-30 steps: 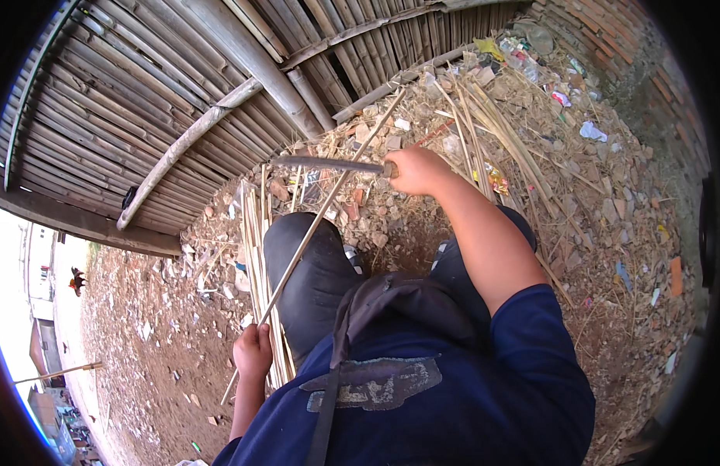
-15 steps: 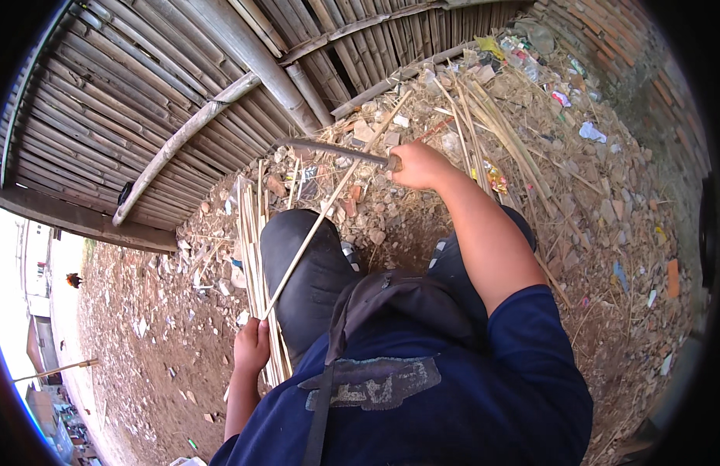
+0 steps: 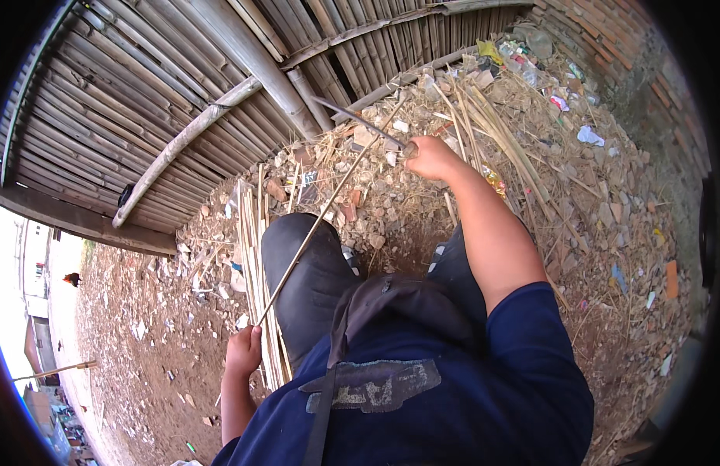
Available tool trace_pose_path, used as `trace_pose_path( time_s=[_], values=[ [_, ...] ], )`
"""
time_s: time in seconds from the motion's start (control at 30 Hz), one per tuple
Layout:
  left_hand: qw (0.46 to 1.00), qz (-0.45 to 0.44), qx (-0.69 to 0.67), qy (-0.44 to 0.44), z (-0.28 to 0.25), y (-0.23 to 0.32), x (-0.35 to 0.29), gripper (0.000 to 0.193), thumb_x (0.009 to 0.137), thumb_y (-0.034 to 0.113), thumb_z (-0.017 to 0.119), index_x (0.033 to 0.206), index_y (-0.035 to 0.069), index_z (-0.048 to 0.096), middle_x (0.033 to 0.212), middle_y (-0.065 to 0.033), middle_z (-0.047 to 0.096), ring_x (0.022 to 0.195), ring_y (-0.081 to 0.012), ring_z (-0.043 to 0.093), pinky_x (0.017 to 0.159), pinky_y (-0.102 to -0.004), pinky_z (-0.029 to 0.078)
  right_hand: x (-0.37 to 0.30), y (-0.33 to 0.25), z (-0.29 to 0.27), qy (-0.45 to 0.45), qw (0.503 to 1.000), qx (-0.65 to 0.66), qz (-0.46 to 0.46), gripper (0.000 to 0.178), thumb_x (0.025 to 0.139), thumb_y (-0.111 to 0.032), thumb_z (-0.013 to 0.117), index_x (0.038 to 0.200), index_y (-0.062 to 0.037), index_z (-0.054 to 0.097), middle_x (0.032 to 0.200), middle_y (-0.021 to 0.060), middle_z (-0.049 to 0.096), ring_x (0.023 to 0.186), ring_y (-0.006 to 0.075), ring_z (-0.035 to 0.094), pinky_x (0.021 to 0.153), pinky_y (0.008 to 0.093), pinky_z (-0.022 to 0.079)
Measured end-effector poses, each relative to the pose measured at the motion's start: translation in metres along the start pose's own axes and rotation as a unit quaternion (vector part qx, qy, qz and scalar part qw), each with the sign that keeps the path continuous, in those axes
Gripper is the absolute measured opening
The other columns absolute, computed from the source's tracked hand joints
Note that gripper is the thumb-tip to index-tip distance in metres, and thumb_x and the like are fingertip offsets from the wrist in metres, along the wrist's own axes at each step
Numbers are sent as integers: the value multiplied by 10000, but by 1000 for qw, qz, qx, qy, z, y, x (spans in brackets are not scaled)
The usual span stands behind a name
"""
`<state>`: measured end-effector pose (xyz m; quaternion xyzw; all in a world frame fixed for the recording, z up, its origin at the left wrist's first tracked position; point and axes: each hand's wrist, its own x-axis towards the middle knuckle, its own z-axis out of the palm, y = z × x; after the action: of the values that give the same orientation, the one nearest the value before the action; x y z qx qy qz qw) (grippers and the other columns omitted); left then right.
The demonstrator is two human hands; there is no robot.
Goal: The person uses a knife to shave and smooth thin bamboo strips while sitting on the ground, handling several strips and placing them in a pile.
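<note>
My left hand (image 3: 243, 351), low beside my left thigh, is closed around the near end of a long thin bamboo strip (image 3: 304, 247). The strip slants across my left knee toward the far rubble, its brownish side showing. In my right hand (image 3: 433, 158) is the handle of a long-bladed knife (image 3: 360, 122). Its blade points to the far left and crosses the strip in view near the strip's far end; whether they touch I cannot tell. A bundle of pale bamboo strips (image 3: 255, 256) lies along the outside of my left leg.
More split bamboo (image 3: 507, 140) lies on the rubble to the far right. A bamboo-slat wall (image 3: 142, 101) with a thick pole (image 3: 255, 62) rises ahead on the left, a brick wall (image 3: 608, 39) at far right. Litter and broken stones cover the ground (image 3: 158, 334).
My right hand has shifted a little right, and the knife's tip has swung up and away. The strip now shows a darker side. My left hand has dropped slightly.
</note>
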<state>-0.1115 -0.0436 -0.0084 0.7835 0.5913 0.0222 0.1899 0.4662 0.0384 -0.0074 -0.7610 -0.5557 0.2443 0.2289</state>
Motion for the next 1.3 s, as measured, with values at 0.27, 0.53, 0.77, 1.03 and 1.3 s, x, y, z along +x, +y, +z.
trace_pose_path(
  time_s=[0.27,0.53,0.77,1.03,1.3],
  values=[
    [1000,5,-29,6,0,3,-3,448,1060,332,468,779,1,579,730,-256,627,719,-484,621,638,-547,468,-43,-74,10,-164,971,-134,-112,192,807,-174,687,995,-136,705,924,105,710,889,285,702,788,446,555],
    [998,36,-35,24,2,1,3,464,1058,343,487,751,6,567,638,-237,589,627,-456,608,588,-522,461,-12,-21,-7,2,999,-33,-26,215,835,-201,717,984,-48,691,850,145,694,808,284,684,746,436,536],
    [1000,17,-8,13,-10,21,14,469,1052,339,508,731,-1,551,627,-249,573,631,-462,603,576,-521,452,-38,-74,26,-162,969,-141,-123,178,803,-149,654,965,-104,710,919,119,703,884,284,690,790,459,561],
    [999,36,-7,22,-3,11,20,449,1049,345,515,744,20,565,656,-235,596,638,-464,604,583,-527,458,2,-5,0,-67,997,-7,23,237,812,-158,680,1016,-38,686,924,163,696,875,298,684,784,432,540],
    [998,32,1,48,-21,34,20,371,1039,296,518,800,21,579,669,-239,620,671,-468,624,595,-547,459,-31,-62,22,-163,973,-137,-92,331,772,-176,671,1095,-120,719,1050,163,719,1006,340,689,858,471,548]
  ],
)
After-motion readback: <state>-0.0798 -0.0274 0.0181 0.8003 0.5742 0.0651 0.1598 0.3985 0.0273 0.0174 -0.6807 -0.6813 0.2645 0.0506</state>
